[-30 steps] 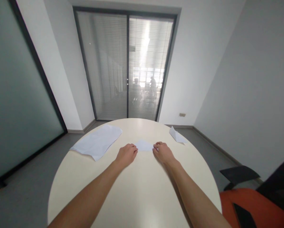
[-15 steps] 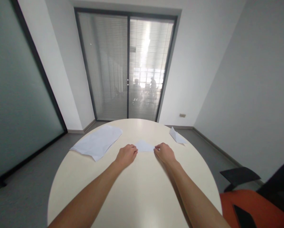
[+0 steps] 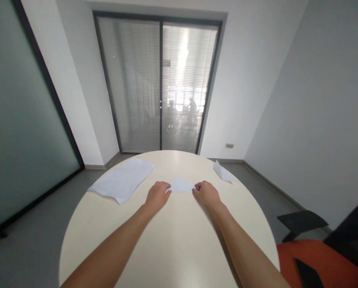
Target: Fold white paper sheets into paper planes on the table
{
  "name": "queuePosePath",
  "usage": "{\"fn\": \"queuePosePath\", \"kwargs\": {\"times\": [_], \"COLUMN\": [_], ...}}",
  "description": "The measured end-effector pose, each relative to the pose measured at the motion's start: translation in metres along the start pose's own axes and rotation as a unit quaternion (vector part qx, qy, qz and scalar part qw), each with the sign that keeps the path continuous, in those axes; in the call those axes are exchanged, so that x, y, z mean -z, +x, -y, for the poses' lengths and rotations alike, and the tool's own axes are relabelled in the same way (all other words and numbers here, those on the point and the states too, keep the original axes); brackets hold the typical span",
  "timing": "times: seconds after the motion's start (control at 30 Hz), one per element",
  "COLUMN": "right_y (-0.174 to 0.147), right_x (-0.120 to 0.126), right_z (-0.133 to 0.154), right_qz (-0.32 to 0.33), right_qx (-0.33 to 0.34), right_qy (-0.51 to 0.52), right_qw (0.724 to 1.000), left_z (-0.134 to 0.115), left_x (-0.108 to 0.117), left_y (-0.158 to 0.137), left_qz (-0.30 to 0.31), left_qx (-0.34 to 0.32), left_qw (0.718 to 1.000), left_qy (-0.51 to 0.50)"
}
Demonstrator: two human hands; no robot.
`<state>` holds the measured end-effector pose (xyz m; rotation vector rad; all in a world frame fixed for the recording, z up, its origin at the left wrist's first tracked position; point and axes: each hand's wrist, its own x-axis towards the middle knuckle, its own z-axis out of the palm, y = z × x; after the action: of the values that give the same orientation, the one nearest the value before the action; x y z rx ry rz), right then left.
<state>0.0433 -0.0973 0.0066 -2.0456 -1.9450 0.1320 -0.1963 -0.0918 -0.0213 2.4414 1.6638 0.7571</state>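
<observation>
Head camera is showing your two hands meeting at a small folded paper (image 3: 181, 185) lying flat near the middle of the round cream table (image 3: 173, 248). Your left hand (image 3: 157, 196) is pressing curled fingertips on the paper's left corner; your right hand (image 3: 205, 193) is pinching or pressing its right corner, though the exact finger contact is too small to make out. Neither hand is lifting anything.

You are dealing with something very light and thin, likely to slide on that smooth tabletop and to crease for good wherever you are pressing hard. Taking it at the corners or along a folded edge, where the layers are stiffening it, looks safest.

Far left, a loose stack of white sheets (image 3: 122, 180) is lying; far right, another folded paper piece (image 3: 223, 172) is sitting near the table's rim.
</observation>
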Motion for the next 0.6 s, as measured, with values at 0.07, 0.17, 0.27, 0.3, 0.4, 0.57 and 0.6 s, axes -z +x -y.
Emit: {"fn": "queuePosePath", "kwargs": {"times": [0.07,0.17,0.27,0.3,0.4,0.57,0.6], "right_y": [-0.0001,0.0003,0.0014,0.0018,0.0031,0.0048,0.0051], "right_x": [-0.0004,-0.0014,-0.0023,-0.0025,-0.0032,-0.0046,-0.005], "right_z": [-0.0001,-0.001,-0.0025,-0.0031,-0.0045,-0.0062,-0.0066], "right_qz": [-0.004,-0.006,-0.002,-0.001,-0.001,0.002,0.002], "right_qx": [0.001,0.008,0.015,0.018,0.026,0.033,0.034], "right_qy": [0.004,0.007,0.009,0.011,0.017,0.026,0.027], "right_qw": [1.0,1.0,1.0,1.0,1.0,0.999,0.999], "left_z": [0.0022,0.0039,0.003,0.0022,-0.0004,-0.0033,-0.0034], "left_x": [-0.001,-0.0018,-0.0012,-0.0006,0.0017,0.0043,0.0043], "left_y": [0.0015,0.0031,0.0034,0.0033,0.0026,0.0018,0.0017], "left_qz": [-0.006,-0.011,-0.014,-0.016,-0.018,-0.016,-0.016], "left_qx": [-0.004,-0.004,0.003,0.005,0.009,0.018,0.018], "left_qw": [1.0,0.999,0.998,0.997,0.997,0.997,0.997], "left_qy": [-0.022,-0.047,-0.065,-0.069,-0.077,-0.079,-0.078]}}
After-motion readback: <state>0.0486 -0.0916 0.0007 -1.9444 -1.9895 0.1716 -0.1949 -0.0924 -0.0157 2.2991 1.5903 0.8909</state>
